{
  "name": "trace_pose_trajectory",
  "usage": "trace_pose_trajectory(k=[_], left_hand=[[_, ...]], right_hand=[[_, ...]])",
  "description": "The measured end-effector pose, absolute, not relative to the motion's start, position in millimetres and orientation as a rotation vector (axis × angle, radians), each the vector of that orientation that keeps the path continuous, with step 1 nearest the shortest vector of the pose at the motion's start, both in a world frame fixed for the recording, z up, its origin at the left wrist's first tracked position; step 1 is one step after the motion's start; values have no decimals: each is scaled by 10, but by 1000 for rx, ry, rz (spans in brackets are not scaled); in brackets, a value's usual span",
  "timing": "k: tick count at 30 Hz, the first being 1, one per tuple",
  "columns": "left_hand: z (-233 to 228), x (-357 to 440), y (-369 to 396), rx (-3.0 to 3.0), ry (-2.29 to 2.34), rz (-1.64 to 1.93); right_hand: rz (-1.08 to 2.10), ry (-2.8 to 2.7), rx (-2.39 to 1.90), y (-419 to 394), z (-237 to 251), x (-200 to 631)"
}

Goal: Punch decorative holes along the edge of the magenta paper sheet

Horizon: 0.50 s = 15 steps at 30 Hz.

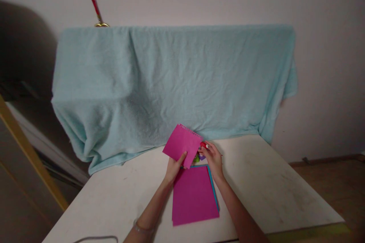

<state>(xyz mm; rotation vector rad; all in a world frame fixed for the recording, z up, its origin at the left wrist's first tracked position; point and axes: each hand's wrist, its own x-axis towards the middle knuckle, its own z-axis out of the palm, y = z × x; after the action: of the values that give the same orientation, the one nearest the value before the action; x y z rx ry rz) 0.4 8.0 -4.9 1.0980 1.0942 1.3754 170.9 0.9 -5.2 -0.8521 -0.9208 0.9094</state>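
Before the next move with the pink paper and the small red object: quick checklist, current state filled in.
1. Pink paper held by left hand: ok, gripped near its lower edge.
2. Small red object in right hand: ok, at the fingertips.
3. Red object seated on the paper: cannot tell; it is at the right corner, contact unclear.
4. Patterned upper-right edge evenly cut: cannot tell, too small.
5. Pink sheet squared with blue sheet beneath: not ok, blue shows along the top and right.
6. Space by right hand free of items: not ok, green item and purple item there.
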Motion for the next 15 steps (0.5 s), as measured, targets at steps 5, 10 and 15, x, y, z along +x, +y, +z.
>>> trace_pose_trajectory(k=[5, 10, 15], left_hand=[[-23, -12, 75, 1125, 1090, 1428], [-98, -55, 121, 989, 1096, 1351], [-169, -86, 147, 906, 1074, 1375]], right_hand=[[1015, -831, -814, 9, 10, 1742], [997, -808, -879, 37, 12, 1817], [899, -822, -960, 102, -67, 1909]])
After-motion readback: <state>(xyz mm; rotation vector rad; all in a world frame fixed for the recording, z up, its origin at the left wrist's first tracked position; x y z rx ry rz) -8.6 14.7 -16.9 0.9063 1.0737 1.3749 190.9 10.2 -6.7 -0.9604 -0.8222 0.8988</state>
